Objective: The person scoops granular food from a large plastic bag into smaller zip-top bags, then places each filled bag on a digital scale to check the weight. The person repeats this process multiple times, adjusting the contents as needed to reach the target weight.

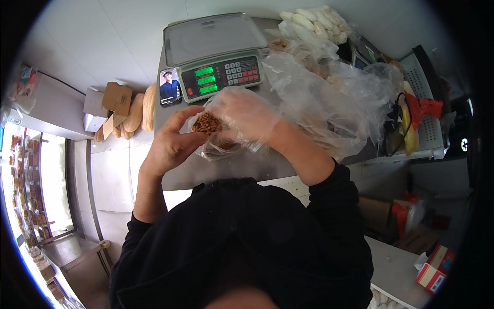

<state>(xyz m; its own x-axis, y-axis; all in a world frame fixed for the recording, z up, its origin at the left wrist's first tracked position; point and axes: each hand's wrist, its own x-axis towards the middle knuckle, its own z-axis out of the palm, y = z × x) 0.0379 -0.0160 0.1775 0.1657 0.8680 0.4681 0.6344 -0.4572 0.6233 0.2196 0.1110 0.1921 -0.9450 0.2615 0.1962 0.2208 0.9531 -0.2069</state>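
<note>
A brown, grainy cluster, like nuts or a cereal snack, sits in a small clear plastic bag over the counter, below the scale. My left hand closes on it from the left, thumb and forefinger curved around the bag and the cluster. From the right, my right hand reaches in, covered by loose clear plastic film. Its fingers curl toward the cluster, but the film blurs what they grip. Just beyond both hands stands a digital scale with green lit displays and a bare metal pan.
A phone leans against the scale's left side. Large crumpled clear bags fill the counter at right, with packed white rolls behind. Farther right is a grey perforated crate with red plastic. Cardboard boxes and squashes lie left.
</note>
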